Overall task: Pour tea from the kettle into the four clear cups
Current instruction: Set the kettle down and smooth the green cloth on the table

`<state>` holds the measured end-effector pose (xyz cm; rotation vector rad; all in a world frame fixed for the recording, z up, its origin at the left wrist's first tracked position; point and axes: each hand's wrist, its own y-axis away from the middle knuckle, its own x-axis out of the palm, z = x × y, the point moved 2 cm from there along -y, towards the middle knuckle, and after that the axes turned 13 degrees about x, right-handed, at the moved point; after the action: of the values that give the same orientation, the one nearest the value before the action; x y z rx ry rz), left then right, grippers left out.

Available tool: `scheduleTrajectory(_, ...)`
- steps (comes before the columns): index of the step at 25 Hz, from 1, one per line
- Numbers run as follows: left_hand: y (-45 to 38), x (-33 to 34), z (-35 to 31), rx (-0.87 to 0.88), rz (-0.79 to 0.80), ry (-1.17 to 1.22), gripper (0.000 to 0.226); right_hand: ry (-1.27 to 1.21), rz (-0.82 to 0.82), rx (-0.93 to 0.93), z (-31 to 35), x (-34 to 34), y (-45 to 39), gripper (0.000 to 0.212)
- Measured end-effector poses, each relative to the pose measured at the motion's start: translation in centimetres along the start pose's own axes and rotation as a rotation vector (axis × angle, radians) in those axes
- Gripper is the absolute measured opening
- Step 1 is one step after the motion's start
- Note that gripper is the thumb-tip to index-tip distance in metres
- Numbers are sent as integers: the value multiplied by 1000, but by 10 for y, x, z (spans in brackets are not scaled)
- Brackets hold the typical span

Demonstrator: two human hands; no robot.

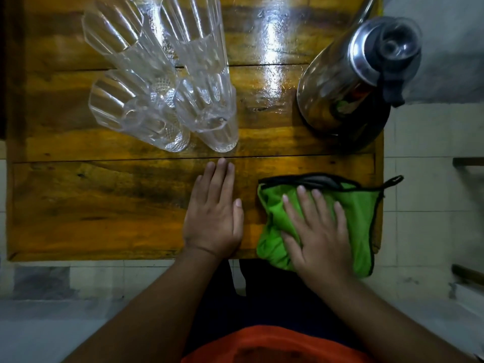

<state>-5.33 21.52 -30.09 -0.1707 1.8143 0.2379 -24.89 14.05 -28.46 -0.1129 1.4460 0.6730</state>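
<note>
Several clear faceted cups point(162, 74) stand close together on the far left half of the wooden table point(104, 205); they look empty. A shiny steel kettle point(348, 82) with a dark lid and handle stands at the far right. My left hand point(214, 213) lies flat on the wood in front of the cups, fingers straight. My right hand point(319, 231) rests flat on a green cloth point(361, 213) near the table's front right corner, fingers spread.
The green cloth has a black hem and a small loop point(392, 180) that hangs past the table's right edge. Pale tiled floor surrounds the table. My dark trousers and an orange garment point(275, 344) are below the front edge.
</note>
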Motion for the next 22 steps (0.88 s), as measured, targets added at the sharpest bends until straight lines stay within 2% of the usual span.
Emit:
scheduleTrajectory(6,-2,-1,-1,6,-25,3,67,6,-31,15,26,-16,-64,66)
scheduleTrajectory(12,-1,0,0,8,-34,16,67,61,20,-55,30,5,-4,73)
scheduleTrajectory(17,-1,1,1,16,-44,33,63,-14,-20,-34,54,-15,-69,66)
scheduleTrajectory(22,0,0,2,14,-16,37,69,53,24,-78,33,3,-6,73)
